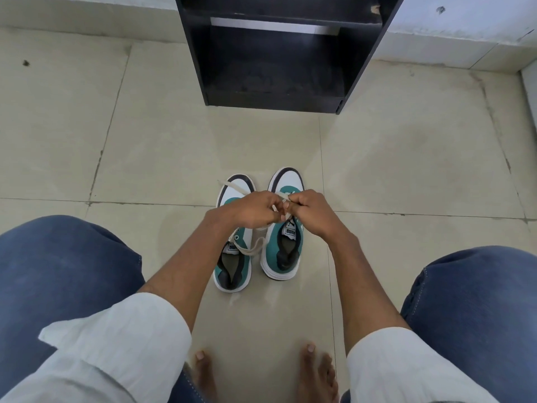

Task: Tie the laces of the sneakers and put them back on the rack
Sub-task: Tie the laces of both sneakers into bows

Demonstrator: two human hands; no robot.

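Note:
Two teal-and-white sneakers stand side by side on the tiled floor, toes pointing away from me: the left sneaker (pixel 232 266) and the right sneaker (pixel 283 251). My left hand (pixel 252 210) and my right hand (pixel 308 210) meet above the right sneaker, each pinching its cream lace (pixel 279 196). The left sneaker's lace (pixel 232 186) lies loose across its toe and side. The black rack (pixel 273 53) stands beyond the sneakers, with its lower shelf bare.
My knees in blue jeans frame the scene at left (pixel 64 271) and right (pixel 476 301). My bare feet (pixel 261 373) rest on the floor near the bottom edge. A white wall base (pixel 450 30) runs behind the rack.

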